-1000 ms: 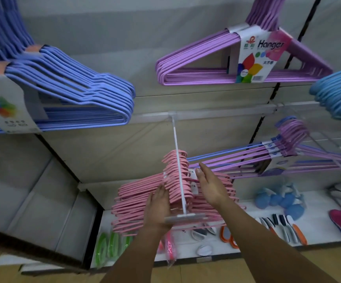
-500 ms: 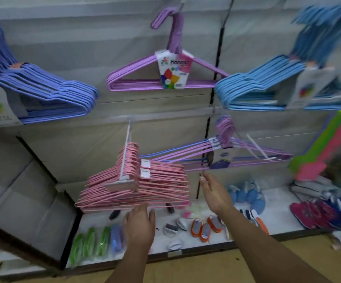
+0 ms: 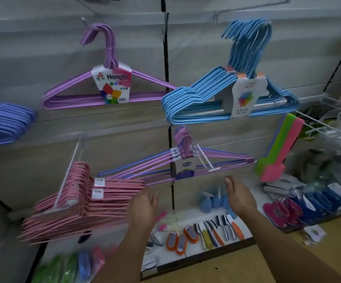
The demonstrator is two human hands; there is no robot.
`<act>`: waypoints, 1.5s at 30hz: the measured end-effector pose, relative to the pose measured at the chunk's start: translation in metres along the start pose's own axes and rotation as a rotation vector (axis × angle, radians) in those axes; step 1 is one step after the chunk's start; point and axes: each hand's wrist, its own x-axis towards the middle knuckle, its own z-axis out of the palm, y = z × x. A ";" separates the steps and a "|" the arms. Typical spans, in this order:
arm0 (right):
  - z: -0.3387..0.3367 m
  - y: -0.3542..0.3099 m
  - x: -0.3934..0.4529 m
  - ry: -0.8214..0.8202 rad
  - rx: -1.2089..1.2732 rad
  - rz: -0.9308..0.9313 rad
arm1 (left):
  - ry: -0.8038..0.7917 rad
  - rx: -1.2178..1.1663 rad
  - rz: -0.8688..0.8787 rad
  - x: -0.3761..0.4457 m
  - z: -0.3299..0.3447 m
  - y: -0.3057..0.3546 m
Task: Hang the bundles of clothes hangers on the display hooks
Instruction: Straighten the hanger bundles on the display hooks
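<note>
I have both hands raised in front of the display wall and neither holds anything: my left hand [image 3: 143,209] is spread with relaxed fingers just right of the pink hanger bundle [image 3: 84,203], my right hand [image 3: 239,198] is loose and empty below the mixed purple-and-blue bundle [image 3: 177,164]. The pink bundle hangs on its long white display hook [image 3: 66,176] at the lower left, sitting far out near the hook's tip and price tab, its bars fanned and tilted down to the left; I cannot tell whether my left fingertips touch its bar ends. I judge the hanging of this bundle as nearly done, with the step in hand being to settle it. To do that well I would press flat against the bar ends and slide the whole stack back along the hook toward the wall, keeping the necks together so no single hanger slips off the tip. The view is motion-blurred, so I would steady my head first. Higher up, the purple bundle [image 3: 108,86] with its "Hanger" card and the light blue bundle [image 3: 226,94] hang squarely; those are my guide for spacing and level. The shelf [image 3: 245,241] below carries small brushes that a dropped hanger would scatter.
</note>
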 end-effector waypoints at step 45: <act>0.115 -0.006 0.277 -0.396 -0.376 -0.399 | -0.179 0.266 0.072 0.234 0.185 0.048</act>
